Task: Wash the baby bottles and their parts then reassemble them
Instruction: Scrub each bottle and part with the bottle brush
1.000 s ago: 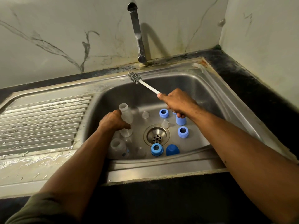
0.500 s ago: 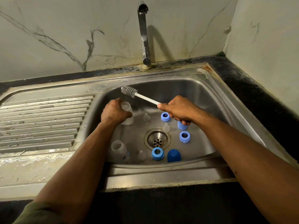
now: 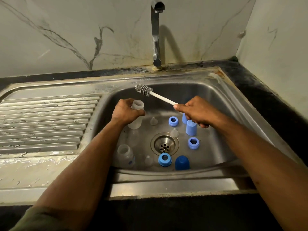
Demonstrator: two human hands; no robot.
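My left hand (image 3: 124,112) grips a clear baby bottle (image 3: 137,106) above the left part of the steel sink (image 3: 216,97), mouth turned up and to the right. My right hand (image 3: 198,110) holds the white handle of a bottle brush (image 3: 144,90); its grey bristle head hangs just above and right of the bottle's mouth, outside it. On the basin floor lie a second clear bottle (image 3: 125,155), three blue collar rings (image 3: 173,121) (image 3: 193,142) (image 3: 164,159), a light blue cap (image 3: 191,127), a dark blue cap (image 3: 182,162) and clear teats (image 3: 153,121) (image 3: 174,132).
The drain (image 3: 164,145) sits mid-basin among the parts. A tap (image 3: 156,32) rises behind the sink; no water runs. A wet ribbed drainboard (image 3: 46,124) spreads to the left. Black counter (image 3: 260,97) and a wall close the right side.
My left hand has lifted the bottle off the basin floor and tipped its mouth up. The brush head has come down and left, close to the bottle's mouth.
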